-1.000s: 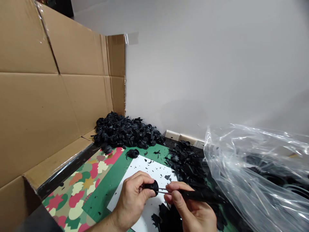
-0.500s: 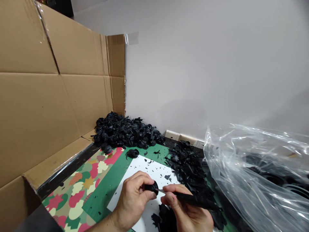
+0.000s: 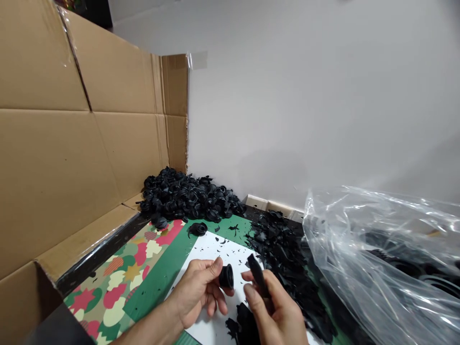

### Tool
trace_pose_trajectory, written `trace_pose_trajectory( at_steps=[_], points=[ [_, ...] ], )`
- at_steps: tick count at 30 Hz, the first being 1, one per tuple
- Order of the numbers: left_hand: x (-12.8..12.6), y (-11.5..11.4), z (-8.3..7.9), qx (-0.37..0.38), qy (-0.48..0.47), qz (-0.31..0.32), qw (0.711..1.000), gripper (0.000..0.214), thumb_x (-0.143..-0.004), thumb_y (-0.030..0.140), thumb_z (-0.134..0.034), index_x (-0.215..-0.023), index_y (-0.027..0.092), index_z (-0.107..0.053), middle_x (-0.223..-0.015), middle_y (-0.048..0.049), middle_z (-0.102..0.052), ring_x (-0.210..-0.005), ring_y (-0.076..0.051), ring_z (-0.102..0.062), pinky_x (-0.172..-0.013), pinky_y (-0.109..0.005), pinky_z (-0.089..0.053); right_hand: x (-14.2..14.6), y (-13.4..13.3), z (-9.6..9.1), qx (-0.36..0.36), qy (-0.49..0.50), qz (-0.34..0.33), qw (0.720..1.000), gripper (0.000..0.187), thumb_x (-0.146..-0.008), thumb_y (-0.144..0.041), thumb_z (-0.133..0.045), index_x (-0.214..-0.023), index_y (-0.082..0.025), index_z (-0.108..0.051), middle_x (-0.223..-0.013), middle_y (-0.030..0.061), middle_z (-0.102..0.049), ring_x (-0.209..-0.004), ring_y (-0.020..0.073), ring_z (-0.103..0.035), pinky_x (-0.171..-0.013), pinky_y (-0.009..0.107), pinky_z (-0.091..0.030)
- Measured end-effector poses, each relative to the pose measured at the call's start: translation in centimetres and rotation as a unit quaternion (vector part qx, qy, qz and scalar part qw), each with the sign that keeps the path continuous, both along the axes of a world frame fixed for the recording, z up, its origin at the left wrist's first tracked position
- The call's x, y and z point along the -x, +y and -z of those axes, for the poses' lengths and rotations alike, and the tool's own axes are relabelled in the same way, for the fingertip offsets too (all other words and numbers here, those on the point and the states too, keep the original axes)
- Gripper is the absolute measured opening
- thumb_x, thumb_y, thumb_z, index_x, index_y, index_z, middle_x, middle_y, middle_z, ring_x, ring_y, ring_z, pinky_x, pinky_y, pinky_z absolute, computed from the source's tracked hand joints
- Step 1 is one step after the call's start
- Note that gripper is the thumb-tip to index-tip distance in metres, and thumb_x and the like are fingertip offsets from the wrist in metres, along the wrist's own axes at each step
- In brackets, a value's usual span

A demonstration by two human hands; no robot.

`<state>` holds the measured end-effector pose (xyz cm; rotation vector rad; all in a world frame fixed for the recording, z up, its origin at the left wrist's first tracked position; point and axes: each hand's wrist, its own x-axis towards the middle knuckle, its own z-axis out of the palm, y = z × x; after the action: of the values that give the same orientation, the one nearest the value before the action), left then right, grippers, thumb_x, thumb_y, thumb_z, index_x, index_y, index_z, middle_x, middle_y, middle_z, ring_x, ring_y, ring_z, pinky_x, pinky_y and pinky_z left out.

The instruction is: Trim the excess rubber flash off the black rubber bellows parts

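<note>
My left hand (image 3: pixel 199 293) pinches a small round black ribbed part (image 3: pixel 226 276) between thumb and fingertips, held over a white sheet (image 3: pixel 219 254). Just to its right, my right hand (image 3: pixel 275 311) is closed round a black-handled tool (image 3: pixel 258 281), whose handle points up and away; its blade is hidden. The part and the tool are a little apart. A pile of black trimmings (image 3: pixel 247 326) lies under my hands.
A heap of the same black parts (image 3: pixel 189 199) fills the far corner against a cardboard wall (image 3: pixel 72 158). A single part (image 3: pixel 197 229) lies on the green mat (image 3: pixel 165 273). Black scraps (image 3: pixel 283 249) spread right, beside a clear plastic bag (image 3: pixel 381 258) holding more parts.
The tool's tip was at the part; now my right hand has drawn back and tilted the tool upward, and my left hand has turned the part and lifted it slightly.
</note>
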<state>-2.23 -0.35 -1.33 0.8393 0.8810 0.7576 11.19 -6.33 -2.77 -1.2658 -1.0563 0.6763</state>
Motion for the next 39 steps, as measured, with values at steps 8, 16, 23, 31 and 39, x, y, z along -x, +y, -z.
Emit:
trace_pose_trajectory(
  at_steps=[8, 16, 23, 31, 39],
  points=[
    [-0.2, -0.6, -0.2, -0.093, 0.071, 0.020, 0.993, 0.057, -0.067, 0.066, -0.065, -0.073, 0.010, -0.061, -0.060, -0.0039, -0.064, -0.035, -0.008, -0.052, -0.028, -0.015, -0.023, 0.1, 0.3, -0.1, 0.056, -0.033, -0.014, 0.998, 0.025, -0.077, -0.036, -0.057, -0.057, -0.021, -0.060, -0.054, -0.0021, -0.053, -0.053, 0.0162, -0.046, -0.052, 0.026, -0.034],
    [-0.2, -1.7, -1.0, -0.359, 0.144, -0.048, 0.921, 0.034, -0.059, 0.016, -0.084, -0.092, 0.021, -0.075, -0.090, -0.0040, -0.065, -0.069, -0.014, -0.055, -0.062, -0.023, -0.045, 0.0, 0.4, -0.3, 0.075, 0.086, -0.018, 0.993, 0.030, -0.068, -0.046, -0.067, -0.059, -0.017, -0.064, -0.055, -0.0020, -0.054, -0.055, 0.0146, -0.046, -0.052, 0.024, -0.036],
    [-0.5, -1.3, -0.3, -0.246, 0.028, -0.066, 0.967, 0.025, -0.058, 0.016, -0.082, -0.083, 0.018, -0.076, -0.071, 0.0010, -0.060, -0.057, -0.010, -0.050, -0.053, -0.020, -0.042, 0.1, 0.6, 0.7, 0.103, 0.192, -0.085, 0.972, 0.047, -0.065, -0.063, -0.069, -0.064, -0.018, -0.056, -0.047, -0.0101, -0.028, -0.041, 0.0062, -0.017, -0.037, 0.021, -0.012],
    [-0.5, -1.6, -0.1, -0.249, 0.014, -0.054, 0.967, 0.011, -0.068, 0.015, -0.072, -0.080, 0.017, -0.071, -0.065, 0.0042, -0.054, -0.051, -0.008, -0.049, -0.049, -0.018, -0.041, 0.6, 0.7, 1.0, 0.120, 0.233, -0.111, 0.959, 0.049, -0.065, -0.063, -0.071, -0.064, -0.017, -0.056, -0.046, -0.0120, -0.024, -0.040, 0.0045, -0.015, -0.037, 0.020, -0.014],
    [-0.1, -1.0, 0.0, -0.299, 0.098, -0.056, 0.948, 0.011, -0.069, 0.016, -0.066, -0.079, 0.017, -0.070, -0.070, 0.0021, -0.055, -0.055, -0.010, -0.048, -0.053, -0.022, -0.037, -2.7, 0.1, -0.3, 0.056, 0.188, 0.023, 0.980, 0.048, -0.065, -0.061, -0.073, -0.084, -0.017, -0.071, -0.066, 0.0014, -0.057, -0.061, 0.0166, -0.051, -0.057, 0.028, -0.040]
  ],
)
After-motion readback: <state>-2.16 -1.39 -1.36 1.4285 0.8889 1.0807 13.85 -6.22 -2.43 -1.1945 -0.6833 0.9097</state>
